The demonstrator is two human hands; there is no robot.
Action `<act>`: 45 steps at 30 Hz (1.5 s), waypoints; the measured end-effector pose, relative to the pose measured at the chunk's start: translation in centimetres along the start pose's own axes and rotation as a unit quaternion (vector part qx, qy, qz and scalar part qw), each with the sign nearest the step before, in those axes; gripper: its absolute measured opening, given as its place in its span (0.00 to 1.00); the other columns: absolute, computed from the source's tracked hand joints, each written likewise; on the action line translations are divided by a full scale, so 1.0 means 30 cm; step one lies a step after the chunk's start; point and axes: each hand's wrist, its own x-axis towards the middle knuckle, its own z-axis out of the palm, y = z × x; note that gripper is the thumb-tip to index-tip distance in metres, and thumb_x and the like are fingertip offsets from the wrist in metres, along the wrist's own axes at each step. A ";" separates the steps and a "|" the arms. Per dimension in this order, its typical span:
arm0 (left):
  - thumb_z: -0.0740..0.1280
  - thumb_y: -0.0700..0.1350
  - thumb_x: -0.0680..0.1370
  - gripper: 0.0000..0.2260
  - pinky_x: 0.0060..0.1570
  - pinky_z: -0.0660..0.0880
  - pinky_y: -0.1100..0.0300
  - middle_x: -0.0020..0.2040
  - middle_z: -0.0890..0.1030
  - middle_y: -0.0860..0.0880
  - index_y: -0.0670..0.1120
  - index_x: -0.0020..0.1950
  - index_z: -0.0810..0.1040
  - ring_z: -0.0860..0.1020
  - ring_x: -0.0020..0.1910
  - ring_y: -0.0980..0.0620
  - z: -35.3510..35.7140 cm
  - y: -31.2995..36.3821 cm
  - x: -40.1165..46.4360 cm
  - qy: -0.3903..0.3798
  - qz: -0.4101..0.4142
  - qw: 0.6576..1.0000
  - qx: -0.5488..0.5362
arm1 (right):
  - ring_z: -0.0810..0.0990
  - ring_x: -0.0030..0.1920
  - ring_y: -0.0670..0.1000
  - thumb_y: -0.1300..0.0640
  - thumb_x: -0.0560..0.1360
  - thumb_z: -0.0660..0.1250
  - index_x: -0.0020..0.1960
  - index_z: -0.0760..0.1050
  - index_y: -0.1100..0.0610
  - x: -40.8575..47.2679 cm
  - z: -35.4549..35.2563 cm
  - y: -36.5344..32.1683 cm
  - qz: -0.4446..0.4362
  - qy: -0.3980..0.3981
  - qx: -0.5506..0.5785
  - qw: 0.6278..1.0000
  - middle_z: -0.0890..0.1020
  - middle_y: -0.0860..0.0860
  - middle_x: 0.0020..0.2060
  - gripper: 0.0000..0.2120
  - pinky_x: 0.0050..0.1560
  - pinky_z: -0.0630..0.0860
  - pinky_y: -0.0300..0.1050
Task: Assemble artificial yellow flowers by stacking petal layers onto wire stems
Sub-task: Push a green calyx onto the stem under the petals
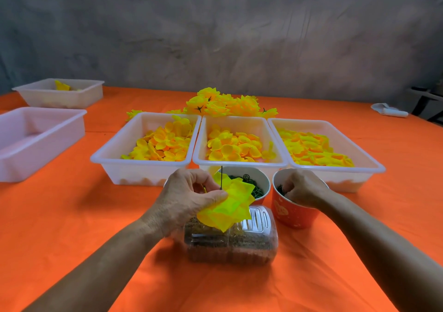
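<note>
My left hand point(189, 196) pinches a stack of yellow petal layers point(230, 206) threaded on a thin dark wire stem point(222, 177) that points upward. My right hand point(303, 188) reaches into a red paper cup point(293, 213) of small dark green parts, fingers curled down inside it; what they hold is hidden. A second cup point(255, 184) with green ring-shaped pieces stands just behind the petals. Three white trays of loose yellow petals sit behind: left point(143, 153), middle point(239, 165), right point(330, 165). A heap of finished yellow flowers point(223, 105) lies beyond them.
A clear plastic box point(230, 242) with brown contents lies below my left hand. Two more white trays stand at the far left, the near one point(36, 141) and the far one point(60, 93) holding a few petals. A white object point(388, 111) lies at the right edge of the orange table.
</note>
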 end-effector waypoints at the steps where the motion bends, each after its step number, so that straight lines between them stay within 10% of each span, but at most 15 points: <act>1: 0.77 0.51 0.64 0.08 0.34 0.71 0.54 0.31 0.78 0.46 0.49 0.34 0.82 0.72 0.32 0.51 0.000 0.000 0.000 -0.001 0.001 1.000 0.000 | 0.76 0.35 0.59 0.63 0.65 0.69 0.31 0.76 0.56 0.002 -0.005 0.001 0.005 0.005 0.009 1.000 0.75 0.58 0.30 0.06 0.32 0.69 0.43; 7: 0.76 0.51 0.64 0.09 0.35 0.70 0.53 0.34 0.78 0.36 0.47 0.35 0.82 0.72 0.33 0.50 -0.003 0.002 0.001 -0.005 0.003 1.000 -0.003 | 0.77 0.22 0.43 0.63 0.65 0.75 0.37 0.82 0.59 0.000 -0.044 0.047 0.051 0.006 0.159 0.986 0.80 0.50 0.21 0.04 0.31 0.73 0.37; 15: 0.76 0.51 0.64 0.09 0.35 0.69 0.54 0.36 0.78 0.34 0.47 0.35 0.82 0.72 0.33 0.50 0.001 0.005 0.002 -0.003 0.001 1.000 -0.002 | 0.81 0.25 0.50 0.72 0.70 0.69 0.42 0.79 0.62 -0.031 -0.075 0.084 0.084 0.008 0.318 0.944 0.82 0.59 0.31 0.07 0.24 0.74 0.37; 27: 0.76 0.51 0.65 0.08 0.35 0.71 0.53 0.34 0.79 0.39 0.48 0.36 0.82 0.73 0.32 0.51 -0.003 0.007 -0.002 -0.001 0.005 1.000 0.007 | 0.83 0.30 0.50 0.71 0.72 0.66 0.44 0.77 0.65 -0.087 -0.121 0.053 0.062 0.054 0.633 0.770 0.83 0.58 0.29 0.04 0.30 0.78 0.35; 45: 0.75 0.53 0.61 0.12 0.39 0.73 0.59 0.34 0.81 0.49 0.49 0.40 0.84 0.76 0.36 0.56 -0.040 0.140 -0.018 0.051 0.014 0.999 -0.014 | 0.77 0.24 0.44 0.63 0.57 0.70 0.40 0.79 0.59 -0.214 -0.208 -0.336 -0.053 -0.102 0.723 0.681 0.78 0.51 0.25 0.11 0.23 0.70 0.32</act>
